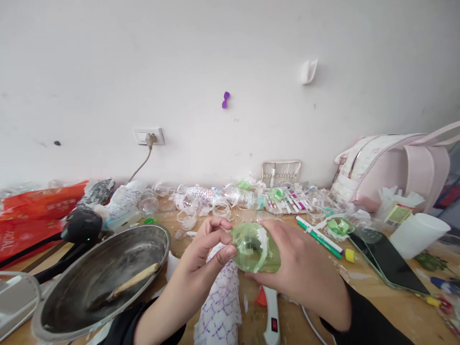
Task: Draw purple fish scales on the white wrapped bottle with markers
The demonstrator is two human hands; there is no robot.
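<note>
A cut piece of clear green plastic, like the end of a bottle (247, 254), is held up over the table, with white scraps stuck on it. My right hand (305, 268) wraps round its right side. From the left, my left hand (206, 256) pinches its edge between thumb and fingers. Below them lies a white paper-covered form (221, 302) drawn with purple scales, partly hidden by my left hand. To its right is a white hot glue gun (272, 316) with a red switch.
At left stands an oval metal basin (158, 239) with a wooden-handled brush (134, 281) in it. Markers (323, 239), a phone (388, 258), a white cup (417, 235) and a pink bag (381, 167) are at right. Plastic scraps (194, 201) line the wall.
</note>
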